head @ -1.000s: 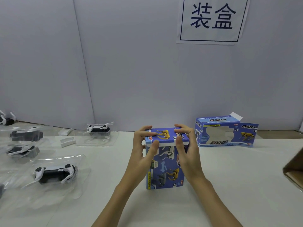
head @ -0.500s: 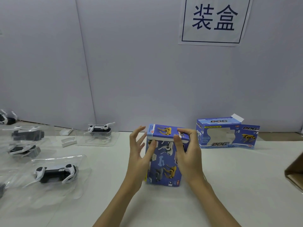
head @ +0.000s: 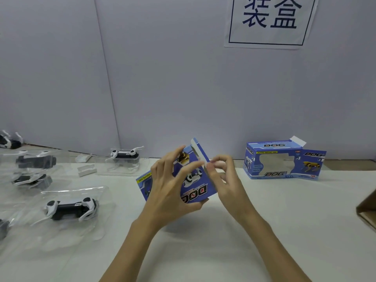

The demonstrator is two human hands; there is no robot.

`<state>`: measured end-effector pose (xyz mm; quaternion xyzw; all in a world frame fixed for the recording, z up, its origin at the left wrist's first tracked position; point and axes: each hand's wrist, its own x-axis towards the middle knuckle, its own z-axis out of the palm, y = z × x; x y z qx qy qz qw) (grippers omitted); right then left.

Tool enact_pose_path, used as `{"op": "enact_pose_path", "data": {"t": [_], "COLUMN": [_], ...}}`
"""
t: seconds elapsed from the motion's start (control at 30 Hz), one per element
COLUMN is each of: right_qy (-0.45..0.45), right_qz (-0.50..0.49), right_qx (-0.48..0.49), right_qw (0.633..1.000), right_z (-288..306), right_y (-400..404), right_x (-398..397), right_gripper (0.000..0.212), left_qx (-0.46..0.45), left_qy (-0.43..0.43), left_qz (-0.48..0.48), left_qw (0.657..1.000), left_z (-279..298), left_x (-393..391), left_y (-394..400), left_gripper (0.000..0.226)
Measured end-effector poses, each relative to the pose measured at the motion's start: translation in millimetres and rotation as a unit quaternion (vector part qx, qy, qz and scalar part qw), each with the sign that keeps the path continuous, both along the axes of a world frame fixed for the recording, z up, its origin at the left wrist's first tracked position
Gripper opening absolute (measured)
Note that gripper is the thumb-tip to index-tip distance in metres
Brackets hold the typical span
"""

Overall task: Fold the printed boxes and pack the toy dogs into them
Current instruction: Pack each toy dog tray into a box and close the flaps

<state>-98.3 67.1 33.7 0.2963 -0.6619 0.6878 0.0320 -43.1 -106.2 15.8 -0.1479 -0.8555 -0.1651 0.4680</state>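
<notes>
blue printed box (head: 193, 180) tilting above the white surface (head: 203, 251) at centre, lifted clear of it. left hand (head: 168, 192) gripping it from the near left, fingers curling round its printed face. right hand (head: 223, 176) pinching the white flap edge (head: 200, 153) at the box's far right. sitting far right on the surface, well apart: second box (head: 282, 161), one end flap raised. lying at left in clear plastic trays: black-and-white toy dogs (head: 71, 207).
</notes>
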Motion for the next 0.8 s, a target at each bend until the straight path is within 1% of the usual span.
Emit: {"op": "enact_pose_path", "data": {"t": [0.03, 0.1, 0.2, 0.4, 0.5, 0.6, 0.7, 0.8], "right_qy": [0.015, 0.023, 0.025, 0.041, 0.031, 0.020, 0.023, 0.019], "right_qz": [0.023, 0.060, 0.061, 0.060, 0.069, 0.083, 0.101, 0.108], "right_qx": [0.009, 0.017, 0.020, 0.032, 0.032, 0.038, 0.037, 0.012], "right_qw": [1.000, 0.998, 0.998, 0.997, 0.997, 0.996, 0.994, 0.994], "right_z": [2.6, 6.2, 7.6, 10.2, 10.7, 13.8, 17.6, 19.0], "right_y": [3.1, 5.8, 4.2, 7.8, 10.0, 12.2, 13.6, 15.6], "right_x": [0.3, 2.8, 6.5, 6.5, 6.2, 7.3, 8.5, 8.7], "right_gripper": [0.037, 0.046, 0.048, 0.048, 0.047, 0.045, 0.043, 0.041], "left_qx": [-0.022, -0.039, -0.042, -0.058, -0.057, -0.056, -0.055, -0.055], "left_qy": [0.004, 0.005, 0.007, 0.018, 0.019, 0.027, 0.027, 0.024], "left_qz": [0.005, 0.015, 0.028, 0.046, 0.048, 0.045, 0.042, 0.052], "left_qw": [1.000, 0.999, 0.999, 0.997, 0.997, 0.997, 0.997, 0.997], "left_z": [-0.9, -1.1, -0.2, 3.2, 4.0, 5.0, 6.0, 6.7], "left_x": [-0.7, -1.5, -0.9, 1.7, 1.4, 2.4, 3.0, 3.2], "left_y": [1.6, 3.6, 3.5, 6.1, 8.7, 9.6, 9.7, 10.0], "left_gripper": [0.087, 0.083, 0.081, 0.072, 0.072, 0.067, 0.071, 0.077]}}
